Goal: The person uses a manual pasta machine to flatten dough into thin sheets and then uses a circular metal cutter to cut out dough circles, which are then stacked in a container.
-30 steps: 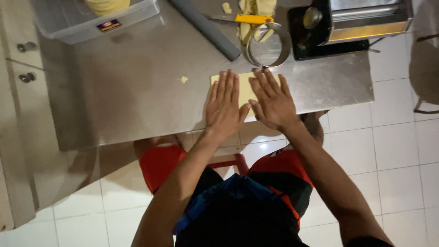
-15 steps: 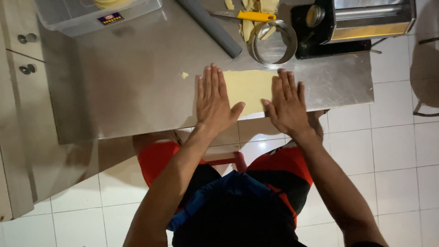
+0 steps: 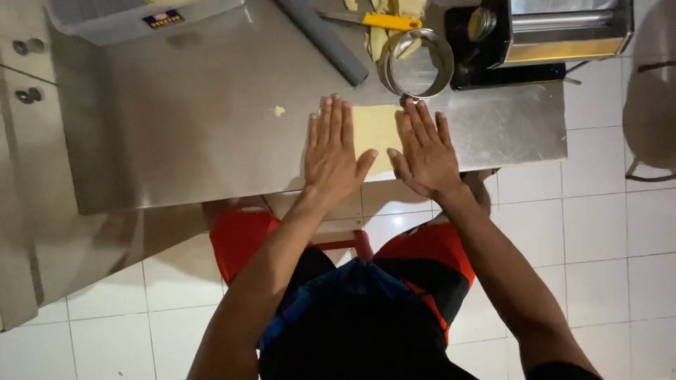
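Observation:
A flat pale yellow sheet of dough (image 3: 374, 132) lies on the steel table (image 3: 211, 112) near its front edge. My left hand (image 3: 334, 150) lies flat on the sheet's left part, fingers together and pointing away from me. My right hand (image 3: 424, 152) lies flat on its right part, fingers slightly spread. Both palms rest on the dough and a strip of it shows between them. Neither hand grips anything.
A round metal ring cutter (image 3: 417, 63) stands just beyond my right fingertips. A grey rolling pin (image 3: 324, 39), a yellow-handled knife (image 3: 384, 21) with dough strips, a metal roller machine (image 3: 563, 32) and a plastic container (image 3: 134, 17) sit farther back. A dough crumb (image 3: 279, 110) lies left.
My hands were close together at the sheet's right end a second ago. They then spread far apart over the dough and now lie nearer each other again.

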